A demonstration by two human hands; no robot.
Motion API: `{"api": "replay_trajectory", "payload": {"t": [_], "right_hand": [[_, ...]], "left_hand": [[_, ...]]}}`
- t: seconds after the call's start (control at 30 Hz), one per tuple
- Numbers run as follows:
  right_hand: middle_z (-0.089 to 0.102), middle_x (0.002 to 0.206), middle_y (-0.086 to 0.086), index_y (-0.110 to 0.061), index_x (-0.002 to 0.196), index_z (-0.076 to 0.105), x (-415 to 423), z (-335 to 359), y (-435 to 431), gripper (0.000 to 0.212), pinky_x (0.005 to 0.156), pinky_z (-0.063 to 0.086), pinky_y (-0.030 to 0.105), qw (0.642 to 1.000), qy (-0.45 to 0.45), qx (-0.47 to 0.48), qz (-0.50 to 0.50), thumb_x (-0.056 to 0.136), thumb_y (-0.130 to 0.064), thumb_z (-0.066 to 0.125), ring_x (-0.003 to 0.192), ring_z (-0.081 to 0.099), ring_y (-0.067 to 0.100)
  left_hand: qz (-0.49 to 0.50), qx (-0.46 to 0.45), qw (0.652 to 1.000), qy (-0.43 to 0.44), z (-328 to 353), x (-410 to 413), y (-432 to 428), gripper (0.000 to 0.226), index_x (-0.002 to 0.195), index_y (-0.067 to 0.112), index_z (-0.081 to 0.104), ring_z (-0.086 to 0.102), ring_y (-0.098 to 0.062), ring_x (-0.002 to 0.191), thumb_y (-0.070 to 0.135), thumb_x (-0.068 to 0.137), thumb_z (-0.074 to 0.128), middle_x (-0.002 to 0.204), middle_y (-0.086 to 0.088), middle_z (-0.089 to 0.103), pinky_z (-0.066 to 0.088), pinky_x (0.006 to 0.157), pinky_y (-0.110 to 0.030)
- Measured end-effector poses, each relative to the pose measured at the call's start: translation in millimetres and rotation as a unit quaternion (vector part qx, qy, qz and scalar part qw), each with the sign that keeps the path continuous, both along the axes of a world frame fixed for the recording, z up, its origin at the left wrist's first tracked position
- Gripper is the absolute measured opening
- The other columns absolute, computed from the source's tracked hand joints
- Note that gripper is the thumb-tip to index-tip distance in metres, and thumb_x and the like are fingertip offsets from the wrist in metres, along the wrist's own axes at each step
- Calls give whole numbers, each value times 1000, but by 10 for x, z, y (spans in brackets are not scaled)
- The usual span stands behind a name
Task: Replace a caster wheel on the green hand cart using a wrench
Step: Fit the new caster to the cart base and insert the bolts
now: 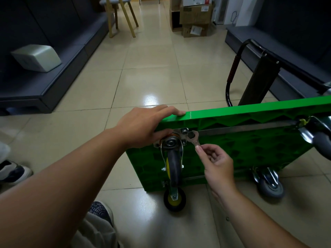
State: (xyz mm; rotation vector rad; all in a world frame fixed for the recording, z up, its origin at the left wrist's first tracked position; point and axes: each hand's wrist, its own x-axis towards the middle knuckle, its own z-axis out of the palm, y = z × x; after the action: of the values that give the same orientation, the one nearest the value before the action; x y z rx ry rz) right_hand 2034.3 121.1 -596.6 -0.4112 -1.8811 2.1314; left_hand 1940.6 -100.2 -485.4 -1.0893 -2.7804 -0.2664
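Observation:
The green hand cart [250, 140] stands on its side on the tiled floor, underside facing me. A caster wheel [172, 158] with a metal mounting plate sits at its upper left corner. My left hand [143, 126] grips that corner, fingers over the top edge and thumb on the plate. My right hand [216, 163] pinches the handle of a small flat wrench [193, 137], whose head is at a bolt on the plate's right side. A black and yellow caster [174, 199] is at the cart's lower left corner, on the floor.
Two more grey casters [270, 183] [320, 140] show on the cart's right side. The black folding handle [232, 72] lies behind the cart. Dark benches line both sides, a grey box [36, 57] on the left one. Cardboard boxes [194, 15] and a wooden chair [121, 13] stand far back. My shoe [100, 212] is near the cart.

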Motion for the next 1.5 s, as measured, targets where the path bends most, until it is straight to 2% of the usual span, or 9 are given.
{"api": "replay_trajectory", "payload": {"t": [0.43,0.77,0.87,1.0,1.07,1.13,1.2,1.27,1.5], "right_hand": [[72,78,-8,-17,86,68,-148,-225,-219,8,68,51,13,999,52,4,16,87,-14,75,75,68,4],[71,80,-12,-29,84,69,-221,293,298,14,75,53,15,957,59,278,57,82,-21,80,83,68,4],[70,82,-14,-27,89,72,-223,700,461,12,73,55,29,897,49,430,87,82,-33,79,83,67,10],[66,73,-2,-25,85,68,-253,1206,388,19,61,33,29,709,113,694,57,83,-42,78,69,56,24],[64,66,-4,-26,82,65,-246,1348,356,21,53,25,24,663,123,737,51,83,-42,78,60,56,24],[59,64,-14,-29,81,62,-183,1362,417,20,50,25,16,706,113,697,54,84,-45,75,54,54,14],[67,70,-12,-31,84,64,-77,1238,457,13,47,45,18,868,81,483,84,86,-39,75,60,63,7],[74,83,-4,-31,88,68,66,952,391,8,54,55,20,965,39,245,91,86,-27,75,64,69,12],[76,84,11,-10,92,68,199,74,46,27,57,54,18,998,-38,-38,16,77,-31,76,59,65,11]], "left_hand": [[-5,4,1000,7,-18,-7,-12,57,148,50,35,62,-10,84,60,93,44,139,16,56,44,61,-27],[2,5,1000,13,-32,-10,-9,56,147,51,34,45,-5,72,60,94,47,136,20,55,28,55,-15],[0,5,1000,7,-10,-10,-3,54,147,51,35,51,-9,75,56,96,54,138,22,54,30,55,-24],[5,-1,1000,13,12,-5,14,55,146,50,35,43,-5,75,50,97,61,138,20,55,24,55,-17],[5,0,1000,8,19,6,20,55,146,50,34,43,-5,75,50,98,61,139,19,56,23,55,-17],[6,0,1000,6,19,11,23,54,145,50,34,43,-6,72,51,98,60,137,19,56,21,55,-17],[8,-2,1000,9,19,9,22,53,146,51,34,42,-7,69,52,98,58,136,19,56,19,55,-17],[8,-1,1000,10,23,8,25,53,146,50,35,41,-7,68,52,98,59,135,18,57,20,54,-17],[3,1,1000,6,20,10,25,54,145,49,36,43,-6,74,50,98,61,139,18,57,23,54,-19]]}}
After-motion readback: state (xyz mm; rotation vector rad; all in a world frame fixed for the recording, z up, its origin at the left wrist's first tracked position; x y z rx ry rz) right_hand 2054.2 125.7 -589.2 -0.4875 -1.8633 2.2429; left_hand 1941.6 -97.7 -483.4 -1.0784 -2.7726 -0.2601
